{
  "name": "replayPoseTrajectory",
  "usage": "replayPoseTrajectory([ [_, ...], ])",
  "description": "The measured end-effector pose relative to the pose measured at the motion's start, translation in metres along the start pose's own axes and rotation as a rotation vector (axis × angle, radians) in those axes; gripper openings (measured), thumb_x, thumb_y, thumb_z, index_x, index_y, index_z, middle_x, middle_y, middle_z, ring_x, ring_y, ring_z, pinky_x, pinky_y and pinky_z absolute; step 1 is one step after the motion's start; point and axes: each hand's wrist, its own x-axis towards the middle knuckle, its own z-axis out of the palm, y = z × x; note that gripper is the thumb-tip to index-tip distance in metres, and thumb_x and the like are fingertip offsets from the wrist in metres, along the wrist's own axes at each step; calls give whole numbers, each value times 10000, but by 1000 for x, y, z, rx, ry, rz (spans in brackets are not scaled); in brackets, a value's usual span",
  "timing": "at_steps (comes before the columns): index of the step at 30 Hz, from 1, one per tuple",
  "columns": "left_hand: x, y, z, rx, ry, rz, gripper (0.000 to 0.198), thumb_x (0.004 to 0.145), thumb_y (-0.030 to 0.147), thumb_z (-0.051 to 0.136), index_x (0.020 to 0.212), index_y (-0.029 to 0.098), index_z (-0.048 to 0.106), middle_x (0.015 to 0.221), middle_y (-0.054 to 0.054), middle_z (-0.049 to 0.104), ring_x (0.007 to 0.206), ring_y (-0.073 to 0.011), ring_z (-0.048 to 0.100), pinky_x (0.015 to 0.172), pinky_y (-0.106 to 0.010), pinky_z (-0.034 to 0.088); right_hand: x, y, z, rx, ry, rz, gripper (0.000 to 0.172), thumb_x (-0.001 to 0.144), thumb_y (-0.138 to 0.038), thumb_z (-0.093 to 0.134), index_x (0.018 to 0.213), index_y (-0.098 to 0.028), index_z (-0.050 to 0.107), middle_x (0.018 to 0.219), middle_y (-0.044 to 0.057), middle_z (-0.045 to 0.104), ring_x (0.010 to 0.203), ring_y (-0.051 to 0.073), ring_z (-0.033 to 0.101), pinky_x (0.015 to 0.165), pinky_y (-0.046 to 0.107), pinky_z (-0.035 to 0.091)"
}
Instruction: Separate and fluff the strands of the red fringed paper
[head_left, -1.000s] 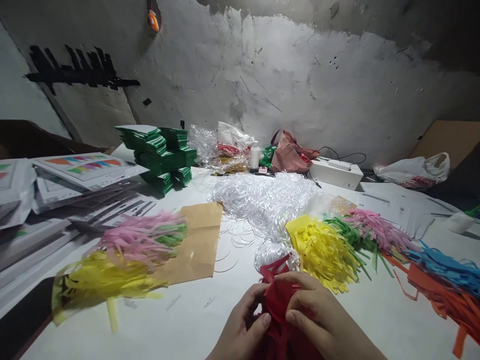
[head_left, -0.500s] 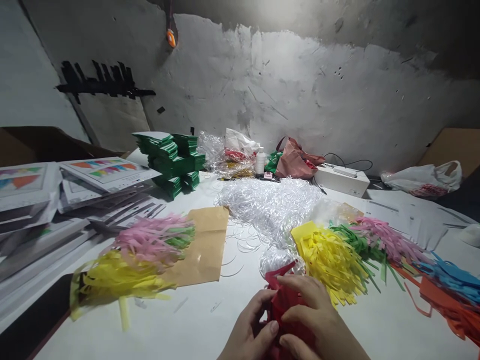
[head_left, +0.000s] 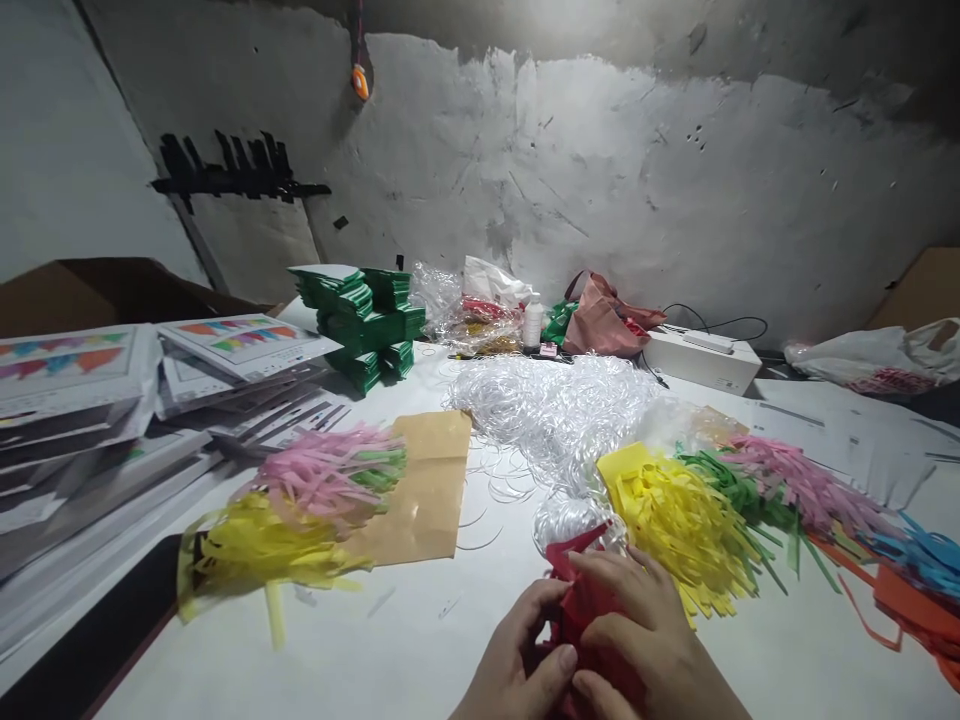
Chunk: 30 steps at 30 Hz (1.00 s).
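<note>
Free tabletop (head_left: 397, 655) lies beside the left hand (head_left: 517, 655); yellow fringe (head_left: 675, 525) obstructs beyond the right hand (head_left: 645, 635)

The left hand (head_left: 529, 652) and the right hand (head_left: 645, 625) hide much of the red paper (head_left: 591, 606), and the bottom edge cuts off both arms (head_left: 709, 695). The right edge cuts off the blue strips (head_left: 919, 550), orange strips (head_left: 909, 600) and white bag (head_left: 874, 362). Marks (head_left: 726, 382) on the white box (head_left: 694, 368) are too small to read.

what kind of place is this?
Probably a small craft workshop: bunches of colored strips and a tangled heap of clear string lie on a white table, with piled printed sheets at left.
</note>
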Motion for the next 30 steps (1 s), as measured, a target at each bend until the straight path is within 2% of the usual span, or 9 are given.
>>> replayPoseTrajectory([
  [4,0,-1,-2,10,-5,-19,466,897,515,674,1293,275,629,1122,-85,606,1049,-269,551,884,-401,483,-1,0,3,-4,26,-25,203,848,-90,593,874,-267,689,1417,67,617,1248,327,608,1021,645,482],
  [9,1,0,-1,-18,4,-27,476,885,521,690,1282,264,639,1103,-88,613,1014,-255,561,869,-390,479,-1,1,-2,27,-13,42,158,829,-112,610,859,-255,669,1376,91,635,1228,318,619,1031,621,490],
  [15,-1,1,2,-22,9,-17,456,883,516,698,1260,264,649,1081,-75,604,1002,-237,554,872,-374,481,0,-2,2,40,-27,53,159,794,-126,651,863,-266,682,1449,69,582,1274,343,579,1044,674,447],
  [18,-1,-4,0,-23,20,-25,451,884,509,699,1266,275,650,1078,-71,594,1002,-237,552,872,-375,488,1,-2,4,32,-10,-3,186,791,-86,620,839,-257,673,1425,68,607,1252,332,603,1046,648,455],
  [22,1,-9,-3,-24,-8,4,456,888,517,687,1283,295,639,1138,-95,615,1024,-259,569,859,-397,500,0,0,2,41,13,41,184,788,-83,605,826,-256,654,1367,69,643,1214,317,630,1060,629,450],
  [26,-1,0,1,-52,33,-28,424,890,492,701,1262,294,659,1144,-88,635,1073,-265,574,906,-401,479,-2,-2,-1,18,48,55,193,785,-73,574,858,-251,588,1320,88,654,1180,297,645,1053,572,477],
  [30,-3,4,4,-110,52,-68,433,876,493,722,1239,263,671,1095,-79,640,1030,-247,583,887,-383,469,0,-4,-1,-26,163,54,250,822,-29,470,956,-237,505,1205,104,680,1148,262,655,1054,517,475],
])
